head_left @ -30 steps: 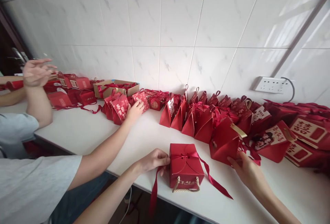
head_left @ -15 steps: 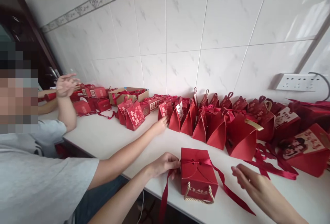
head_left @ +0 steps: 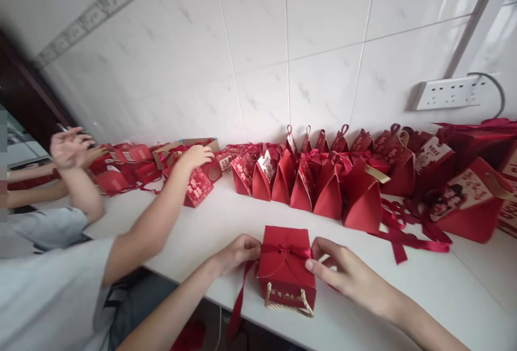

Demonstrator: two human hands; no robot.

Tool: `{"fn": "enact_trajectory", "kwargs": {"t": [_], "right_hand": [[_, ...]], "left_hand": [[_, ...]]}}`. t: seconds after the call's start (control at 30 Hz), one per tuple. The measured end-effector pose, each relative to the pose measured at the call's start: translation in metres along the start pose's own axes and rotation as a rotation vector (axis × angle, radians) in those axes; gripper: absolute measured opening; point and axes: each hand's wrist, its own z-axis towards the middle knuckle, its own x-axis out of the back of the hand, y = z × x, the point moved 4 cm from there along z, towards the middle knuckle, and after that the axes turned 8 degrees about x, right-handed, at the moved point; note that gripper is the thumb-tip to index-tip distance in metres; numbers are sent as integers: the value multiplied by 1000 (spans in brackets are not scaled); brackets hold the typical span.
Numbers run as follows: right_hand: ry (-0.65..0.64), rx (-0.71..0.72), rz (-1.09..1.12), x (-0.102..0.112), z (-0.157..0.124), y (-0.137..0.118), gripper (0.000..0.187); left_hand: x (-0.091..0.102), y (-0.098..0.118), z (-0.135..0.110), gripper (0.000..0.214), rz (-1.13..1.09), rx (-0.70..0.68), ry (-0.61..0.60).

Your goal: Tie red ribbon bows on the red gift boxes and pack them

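Observation:
A square red gift box [head_left: 286,273] sits on the white table close to me, its rope handle [head_left: 287,306] hanging down the front side. A dark red ribbon [head_left: 237,308] crosses its top through a slot, and one tail drops past the table edge at the left. My left hand [head_left: 236,254] pinches the ribbon beside the box's left side. At the right side my right hand [head_left: 343,270] has thumb and fingers closed around the ribbon, next to the box's edge. The right tail is mostly hidden behind that hand.
Rows of red pointed gift boxes [head_left: 328,195] line the wall. Loose ribbon [head_left: 432,240] lies at the right. A co-worker's hand [head_left: 197,155] reaches over boxes at the left; another raised hand [head_left: 70,146] is farther left. A power strip [head_left: 450,94] is on the wall.
My right hand has moved left to the box and closed on the ribbon. The view has shifted. The co-worker's hand has left the pointed boxes and moved left; another pointed box now stands at the row's left end.

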Motion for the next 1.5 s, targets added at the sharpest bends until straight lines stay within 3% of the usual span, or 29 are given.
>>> {"fn": "enact_trajectory", "kwargs": {"t": [0.17,0.37,0.53,0.8,0.97,1.23,1.37,1.5], "right_hand": [[-17,-61,256,13,-2,3,39],[-88,-140,410,19,-1,18,45],[-100,-88,529,21,3,20,46],[-84,51,499,32,1,8,33],[-16,183,322,40,7,-13,27],[-49,316,143,28,29,-43,21],[74,293,112,18,30,-36,28],[169,342,169,8,26,-29,27]], "left_hand": [[-13,1,3,57,-91,19,-207],[-14,10,-5,40,-149,-13,-326],[-11,29,-15,50,-112,-50,-375],[-17,48,-23,32,34,-49,-157],[-22,58,-29,29,37,-18,-90],[-18,74,-37,27,223,-18,39],[-19,80,-40,29,391,-101,199],[-27,94,-37,29,564,-276,359]]}}
